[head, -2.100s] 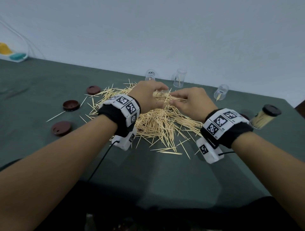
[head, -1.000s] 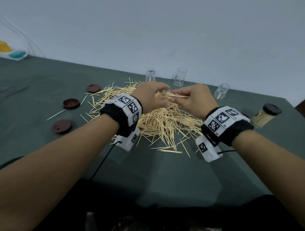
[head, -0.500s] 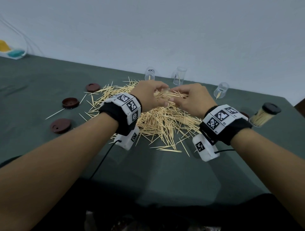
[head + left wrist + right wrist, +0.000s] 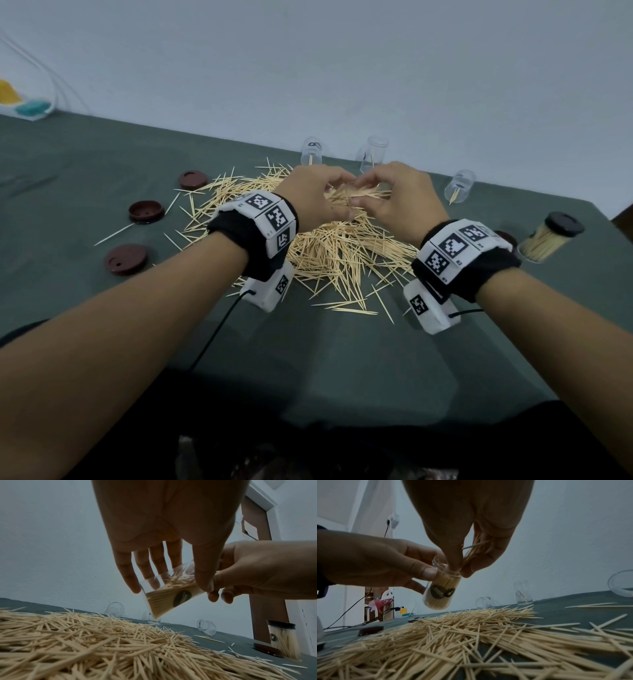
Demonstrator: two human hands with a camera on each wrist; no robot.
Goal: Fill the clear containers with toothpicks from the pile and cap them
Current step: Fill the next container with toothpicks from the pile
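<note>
My left hand point(image 4: 318, 202) grips a clear container point(image 4: 169, 596), tilted and mostly packed with toothpicks, just above the toothpick pile point(image 4: 329, 253). The container's black label point(image 4: 441, 591) faces the wrist cameras. My right hand point(image 4: 394, 202) pinches a small bundle of toothpicks point(image 4: 471, 553) with its tips at the container's open mouth. In the head view both hands meet over the far side of the pile and hide the container.
Three clear containers point(image 4: 311, 156) point(image 4: 373, 154) point(image 4: 460, 185), each holding about one toothpick, stand or lie behind the pile. A filled, capped container point(image 4: 548, 236) leans at the right. Three brown lids point(image 4: 193, 180) point(image 4: 145, 211) point(image 4: 125, 259) lie on the green tablecloth at the left.
Both hands stay together over the far side of the pile. The right hand has lifted a pinch of toothpicks off the pile to the mouth of the container in the left hand.
</note>
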